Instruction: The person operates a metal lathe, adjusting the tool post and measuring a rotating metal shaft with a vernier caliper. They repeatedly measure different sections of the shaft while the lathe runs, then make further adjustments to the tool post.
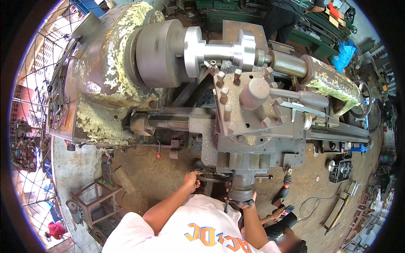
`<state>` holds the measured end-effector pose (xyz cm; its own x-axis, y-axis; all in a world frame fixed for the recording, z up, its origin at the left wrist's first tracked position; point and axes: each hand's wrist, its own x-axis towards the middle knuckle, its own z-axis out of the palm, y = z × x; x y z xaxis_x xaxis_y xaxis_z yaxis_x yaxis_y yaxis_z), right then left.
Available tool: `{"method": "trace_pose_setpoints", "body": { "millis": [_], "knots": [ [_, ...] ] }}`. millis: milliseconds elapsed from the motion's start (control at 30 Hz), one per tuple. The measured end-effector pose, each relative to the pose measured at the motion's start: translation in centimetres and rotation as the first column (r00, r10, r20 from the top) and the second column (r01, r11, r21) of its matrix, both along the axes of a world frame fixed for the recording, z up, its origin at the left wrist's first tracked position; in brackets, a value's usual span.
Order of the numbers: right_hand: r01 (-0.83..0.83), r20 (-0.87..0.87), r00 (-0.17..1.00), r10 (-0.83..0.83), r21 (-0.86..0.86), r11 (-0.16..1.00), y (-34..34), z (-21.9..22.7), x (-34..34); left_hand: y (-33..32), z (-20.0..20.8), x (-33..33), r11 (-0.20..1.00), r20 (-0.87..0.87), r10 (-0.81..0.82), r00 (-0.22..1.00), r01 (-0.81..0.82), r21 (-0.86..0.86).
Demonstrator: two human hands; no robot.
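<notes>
One lathe [93, 101], chuck [160, 55] blurred in a spin

Left hand [192, 180]: fingers curled closed around the left rim of the dark handwheel [213, 178], below the carriage. Right hand [249, 199]: fingers bent at the lower edge of the cross-slide dial [241, 193], touching it; partly hidden, can't tell how far they close. Ball handle [226, 207] hangs just left of that hand.

Workpiece [219, 51]: shiny metal spool, two flanges with a thinner shaft between, lying level between chuck and tailstock [318, 74]. Toolpost [249, 105] sits in front of it: square, bolts around the edge, round cap in the middle, lever [303, 97] pointing right. Caliper [301, 109] lies just beside the toolpost's right edge, below the lever. Red-tipped lever [159, 149] sticks down left of the carriage.

Wearer: white shirt [177, 223], lettered. Lower right, another person's hand [276, 213] holds a phone [289, 209]. Top right, person in dark clothes [283, 19] stands by a green machine [308, 40]; blue bag [345, 55] nearby. Lower left, metal frame [98, 221] on the floor [147, 185].
</notes>
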<state>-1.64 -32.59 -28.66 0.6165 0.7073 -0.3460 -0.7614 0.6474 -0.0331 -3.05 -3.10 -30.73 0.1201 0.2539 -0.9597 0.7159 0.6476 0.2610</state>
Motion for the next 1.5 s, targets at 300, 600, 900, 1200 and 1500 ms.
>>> {"method": "trace_pose_setpoints", "body": {
  "millis": [300,600,900,1200,1500],
  "knots": [
    [-0.009,-0.047,0.999,0.014,0.116,0.993,0.0,0.5,0.2,0.3,-1.9,-0.9,0.998,0.035,0.004,0.999,-0.002,-0.068],
    [-0.109,0.114,0.988,0.102,0.059,0.992,-1.1,-1.4,0.1,0.3,-0.9,-0.4,0.997,0.033,0.013,0.999,-0.011,-0.079],
    [-0.105,0.016,0.994,0.105,0.052,0.993,-1.8,-1.6,-0.1,0.2,0.3,0.0,0.996,0.051,-0.046,0.998,0.050,-0.079],
    [-0.078,-0.124,0.989,0.084,0.053,0.996,-2.4,-2.8,-0.8,0.3,-0.2,-0.1,0.998,0.056,-0.001,0.998,0.005,-0.069],
    [-0.105,-0.038,0.994,0.107,0.044,0.993,-2.4,-2.2,-0.5,0.1,1.2,0.3,0.998,0.035,0.012,0.999,-0.010,-0.060]
  ]
}}
